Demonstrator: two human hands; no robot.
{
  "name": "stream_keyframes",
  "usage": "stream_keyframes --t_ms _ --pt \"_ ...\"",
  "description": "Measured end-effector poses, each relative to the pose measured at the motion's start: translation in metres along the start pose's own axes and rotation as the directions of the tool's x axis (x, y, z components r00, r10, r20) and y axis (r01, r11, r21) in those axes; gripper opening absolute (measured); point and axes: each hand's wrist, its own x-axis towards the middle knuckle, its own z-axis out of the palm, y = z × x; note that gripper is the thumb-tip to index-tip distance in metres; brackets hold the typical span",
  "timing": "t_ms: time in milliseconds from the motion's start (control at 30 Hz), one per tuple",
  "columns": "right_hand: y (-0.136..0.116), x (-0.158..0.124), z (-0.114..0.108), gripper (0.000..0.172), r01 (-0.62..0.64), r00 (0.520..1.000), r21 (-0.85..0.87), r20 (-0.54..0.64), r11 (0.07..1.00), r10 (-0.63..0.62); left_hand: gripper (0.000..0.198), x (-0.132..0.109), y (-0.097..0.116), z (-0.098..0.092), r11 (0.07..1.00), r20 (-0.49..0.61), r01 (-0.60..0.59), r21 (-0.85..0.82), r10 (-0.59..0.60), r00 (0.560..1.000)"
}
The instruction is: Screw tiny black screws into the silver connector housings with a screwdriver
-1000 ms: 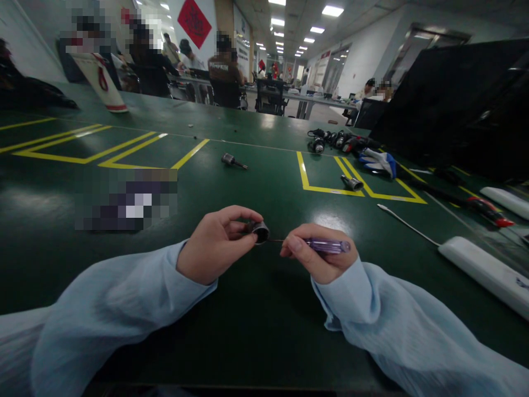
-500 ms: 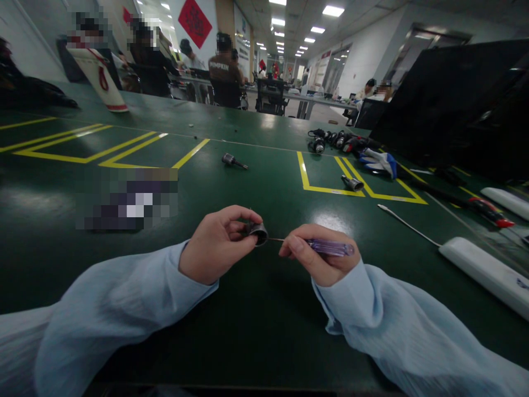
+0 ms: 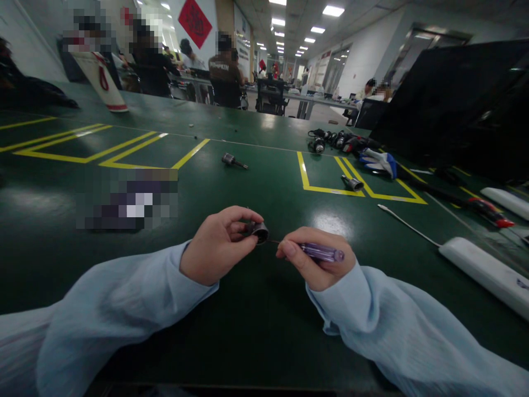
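Note:
Between the thumb and fingers of my left hand (image 3: 223,242) is a small dark metal cup-shaped part (image 3: 260,233), its hollow end turned right. My right hand (image 3: 320,256) grips a screwdriver (image 3: 322,252) with a clear purple handle. The thin shaft points left into the part's opening, and its tip is hidden there. On the green table beyond my hands lies a similar dark part with a thin stem (image 3: 234,161). Another metal cup-shaped part (image 3: 352,183) rests farther right, across a yellow tape line.
Several dark cylindrical parts with cords (image 3: 326,140) lie at the back right, beside a blue-and-white glove (image 3: 378,162). A white power strip (image 3: 487,270) and cable are at right. A blurred dark object (image 3: 128,204) lies left. A large black screen (image 3: 454,105) stands at right.
My right hand has shifted slightly left with the screwdriver, whose handle now tilts a little more downward to the right. My left hand and its part have hardly moved.

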Motion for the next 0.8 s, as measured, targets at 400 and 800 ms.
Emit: stream_keyframes --t_ms 400,800 --pt "0.0014 0.0011 -0.0011 0.012 0.16 0.987 -0.029 -0.004 0.987 -0.16 0.027 0.0042 -0.0034 -0.0042 0.996 0.021 0.061 -0.07 -0.059 0.998" --pt "0.0001 0.0 0.001 0.011 0.195 0.979 -0.049 0.071 0.979 -0.192 0.019 0.0022 0.0006 -0.0013 0.999 -0.034 0.008 -0.039 -0.009 0.999"
